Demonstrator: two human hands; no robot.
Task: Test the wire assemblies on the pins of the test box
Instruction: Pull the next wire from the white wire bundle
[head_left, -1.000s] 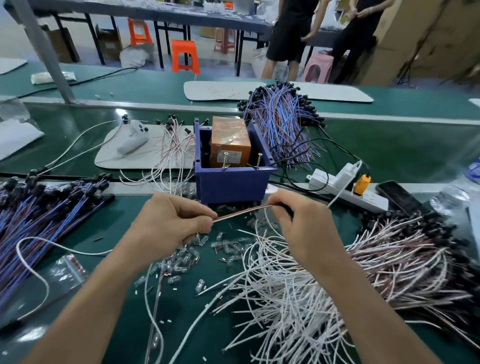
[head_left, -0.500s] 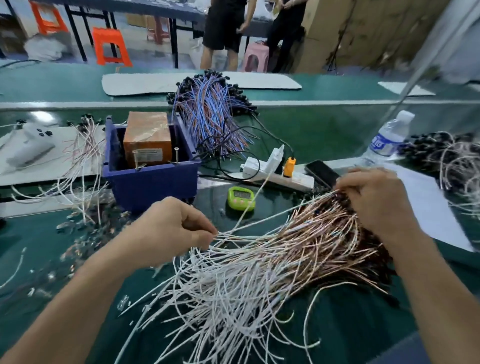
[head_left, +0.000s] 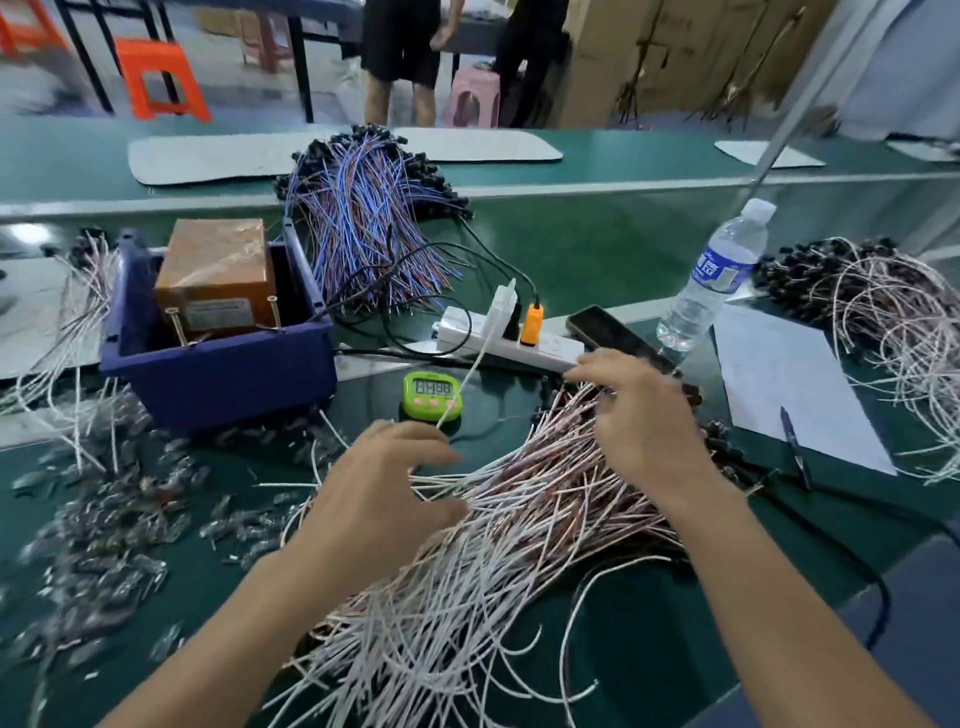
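Green bench fills the view, with the wire assemblies piled at 6 o'clock and the test box, pins at its front, in a blue bin at 10 o'clock. Left hand and right hand rest loose and spread-fingered on the pile, gripping nothing.

Brightly lit from above, with a white glare patch on the green bench at far left and soft shadows. Motion-blurred at near left, smearing the clear plastic bits and the left hand; sharper at centre. Bowed by wide-angle distortion towards the edges.
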